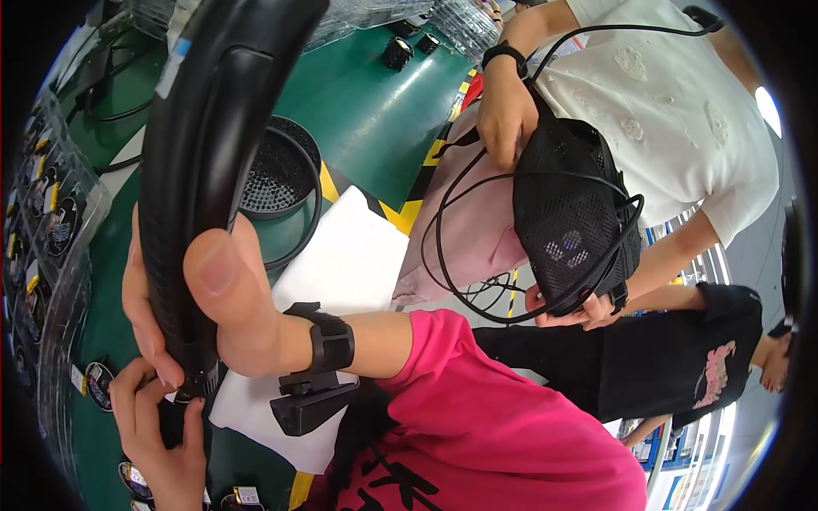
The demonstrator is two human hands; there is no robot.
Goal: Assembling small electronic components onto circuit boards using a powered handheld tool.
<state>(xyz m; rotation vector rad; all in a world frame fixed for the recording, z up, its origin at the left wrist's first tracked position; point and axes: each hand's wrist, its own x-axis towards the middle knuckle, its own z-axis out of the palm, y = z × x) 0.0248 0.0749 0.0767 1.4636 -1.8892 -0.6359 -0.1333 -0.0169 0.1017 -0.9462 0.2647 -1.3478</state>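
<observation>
A thick, curved black handle-like object (209, 128), with a ridged grip and a small label near its lower end, looms close to the camera. My right hand (243, 315) is wrapped around it, thumb on the near side; a black strap with a small black device (311, 400) sits on that wrist. My left hand (162, 426) is closed in a pinch at the object's lower end. What lies between those fingertips is mostly hidden; a small silvery bit shows there. Beside that hand is a small round black part (100, 385) with a pale label.
White sheets (345, 251) lie on the green table (366, 102) near a round black container (281, 183) with a studded inside. Clear plastic trays (51, 281) hold several round parts. A co-worker holds a black mesh cap (571, 204) with looping cable. Another person (630, 370) stands beyond.
</observation>
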